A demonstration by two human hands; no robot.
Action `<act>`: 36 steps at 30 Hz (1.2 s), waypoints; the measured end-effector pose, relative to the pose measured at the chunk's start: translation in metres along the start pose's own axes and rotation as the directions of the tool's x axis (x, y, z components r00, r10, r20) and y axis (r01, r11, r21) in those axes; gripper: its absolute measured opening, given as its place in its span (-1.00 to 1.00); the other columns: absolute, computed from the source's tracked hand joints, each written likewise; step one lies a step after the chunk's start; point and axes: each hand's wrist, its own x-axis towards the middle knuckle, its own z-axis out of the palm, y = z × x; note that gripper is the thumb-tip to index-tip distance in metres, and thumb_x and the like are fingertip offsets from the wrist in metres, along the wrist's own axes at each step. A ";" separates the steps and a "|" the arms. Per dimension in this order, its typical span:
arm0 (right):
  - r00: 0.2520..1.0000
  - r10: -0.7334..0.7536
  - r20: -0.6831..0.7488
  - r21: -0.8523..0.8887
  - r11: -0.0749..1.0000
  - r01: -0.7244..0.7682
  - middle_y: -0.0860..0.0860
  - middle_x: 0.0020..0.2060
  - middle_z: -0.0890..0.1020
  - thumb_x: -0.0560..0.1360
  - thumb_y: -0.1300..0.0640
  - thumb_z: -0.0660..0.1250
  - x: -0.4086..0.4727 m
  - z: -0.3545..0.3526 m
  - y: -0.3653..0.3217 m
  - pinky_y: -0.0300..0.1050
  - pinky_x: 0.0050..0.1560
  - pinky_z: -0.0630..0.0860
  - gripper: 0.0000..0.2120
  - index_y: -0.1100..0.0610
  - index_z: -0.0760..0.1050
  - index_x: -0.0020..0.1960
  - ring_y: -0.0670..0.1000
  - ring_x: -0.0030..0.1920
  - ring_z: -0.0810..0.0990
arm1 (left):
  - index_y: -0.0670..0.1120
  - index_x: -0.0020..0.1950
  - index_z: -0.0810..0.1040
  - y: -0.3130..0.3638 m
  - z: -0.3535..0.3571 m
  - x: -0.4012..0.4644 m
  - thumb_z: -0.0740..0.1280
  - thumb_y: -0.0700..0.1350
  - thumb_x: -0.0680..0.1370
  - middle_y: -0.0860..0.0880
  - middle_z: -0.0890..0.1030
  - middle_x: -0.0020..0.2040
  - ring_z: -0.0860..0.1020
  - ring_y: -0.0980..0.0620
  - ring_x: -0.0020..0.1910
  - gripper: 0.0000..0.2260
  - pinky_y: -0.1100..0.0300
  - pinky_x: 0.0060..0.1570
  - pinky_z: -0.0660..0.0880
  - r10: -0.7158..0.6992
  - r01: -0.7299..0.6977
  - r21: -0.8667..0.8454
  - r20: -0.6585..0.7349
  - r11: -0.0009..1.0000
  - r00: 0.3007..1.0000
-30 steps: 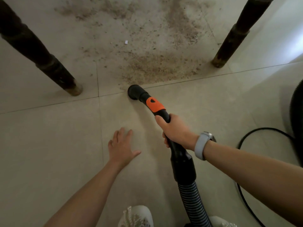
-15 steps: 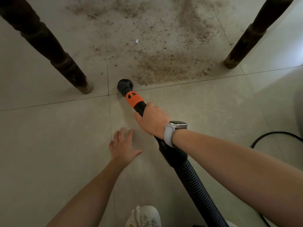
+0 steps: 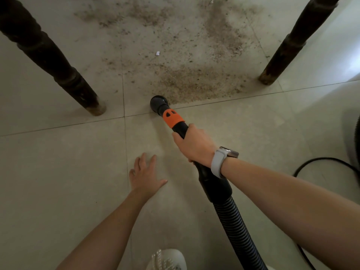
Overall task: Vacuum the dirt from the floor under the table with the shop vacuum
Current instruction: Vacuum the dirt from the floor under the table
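My right hand [image 3: 194,146] grips the black vacuum wand just behind its orange collar [image 3: 173,117]. The round black nozzle [image 3: 158,102] touches the floor at the near left edge of a thick patch of brown dirt [image 3: 196,84]. More dirt is scattered farther back between the table legs, with a small white scrap [image 3: 157,53] in it. The ribbed black hose [image 3: 239,232] runs back toward me. My left hand [image 3: 145,175] rests flat on the tile with fingers spread, left of the wand.
Two dark wooden table legs stand on the tile, one at the left [image 3: 58,73] and one at the right [image 3: 288,43]. A black power cord [image 3: 321,159] loops at the right, near the vacuum body's edge [image 3: 357,141]. A white shoe [image 3: 167,259] shows below.
The nozzle swung left toward the left table leg, then came back right and now sits at the edge of the thick dirt patch. My left hand stayed flat on the tile.
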 end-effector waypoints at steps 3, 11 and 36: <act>1.000 0.011 -0.019 -0.017 1.000 -0.011 0.14 -0.13 0.61 0.55 -0.11 0.19 -0.002 -0.005 0.012 0.08 -0.20 0.62 -0.65 0.17 0.34 0.10 0.16 -0.24 0.63 | 0.04 0.54 -0.04 0.011 0.000 0.000 0.34 0.22 0.46 -0.10 -0.13 0.55 -0.11 -0.16 0.52 -0.19 -0.12 0.42 0.09 0.048 -0.048 0.024 0.005 0.999 0.999; 0.997 0.074 -0.036 0.055 0.996 -0.072 0.11 -0.20 0.58 0.56 -0.08 0.18 -0.005 -0.028 0.034 0.03 -0.29 0.63 -0.70 0.17 0.31 0.04 0.08 -0.41 0.60 | 0.04 0.55 -0.10 0.038 0.005 -0.001 0.32 0.20 0.48 -0.10 -0.18 0.55 -0.16 -0.15 0.53 -0.18 -0.13 0.45 0.04 0.136 -0.140 0.073 0.054 0.988 0.989; 0.929 0.309 -0.201 0.186 0.944 -0.274 0.08 -0.27 0.56 0.55 -0.10 0.19 -0.012 -0.101 0.127 0.07 -0.29 0.64 -0.70 0.14 0.32 0.04 0.08 -0.45 0.60 | 0.19 0.53 -0.23 0.115 -0.002 0.018 0.46 0.06 0.42 -0.02 -0.34 0.53 -0.27 -0.17 0.51 -0.03 -0.26 0.42 0.01 0.250 -0.301 0.226 0.228 0.926 0.941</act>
